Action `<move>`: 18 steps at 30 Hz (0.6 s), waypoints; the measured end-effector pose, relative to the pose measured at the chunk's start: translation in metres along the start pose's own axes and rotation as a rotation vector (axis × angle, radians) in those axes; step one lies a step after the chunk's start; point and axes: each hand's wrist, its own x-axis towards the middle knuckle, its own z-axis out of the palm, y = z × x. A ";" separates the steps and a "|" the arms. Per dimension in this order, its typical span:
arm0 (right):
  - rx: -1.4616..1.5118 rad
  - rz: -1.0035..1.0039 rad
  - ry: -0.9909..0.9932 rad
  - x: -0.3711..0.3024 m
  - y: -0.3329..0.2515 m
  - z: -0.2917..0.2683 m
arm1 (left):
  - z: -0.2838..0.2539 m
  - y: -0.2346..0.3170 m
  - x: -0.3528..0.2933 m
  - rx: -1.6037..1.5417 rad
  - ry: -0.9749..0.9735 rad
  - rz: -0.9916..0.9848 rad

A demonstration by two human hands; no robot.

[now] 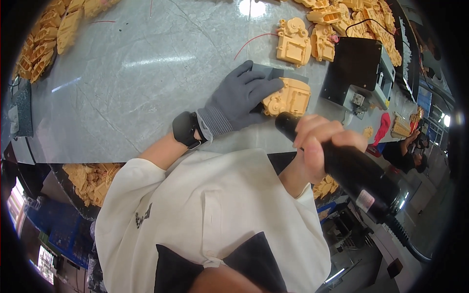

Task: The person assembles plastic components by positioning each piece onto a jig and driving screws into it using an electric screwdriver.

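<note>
My left hand (237, 95), in a grey glove, grips a yellow-orange plastic housing (295, 97) from its left side, one fingertip on top of it. The housing rests at a dark grey block (299, 76) on the table, and part of that block is under my fingers. My bare right hand (322, 144) is wrapped around a black corded electric screwdriver (359, 173). Its nose points at the near edge of the housing; whether the tip touches cannot be made out. Two similar housings (294, 43) lie just beyond, with thin red wires.
A black box-shaped device (352, 68) with a metal fitting stands right of the housing. Piles of yellow-orange parts lie at the far right (366, 22) and far left (44, 44) of the grey table (146, 88). A pink cloth (382, 128) lies at right, and another person (408, 154) sits beyond.
</note>
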 end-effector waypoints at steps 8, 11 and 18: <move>-0.032 0.050 0.068 -0.002 0.001 0.000 | 0.001 0.008 0.001 -0.028 0.008 0.017; 0.006 0.075 0.055 -0.003 0.007 -0.005 | 0.002 0.005 0.002 -0.011 0.052 0.020; -0.136 -0.222 0.742 0.033 -0.039 -0.143 | -0.007 0.010 0.001 0.014 -0.031 -0.045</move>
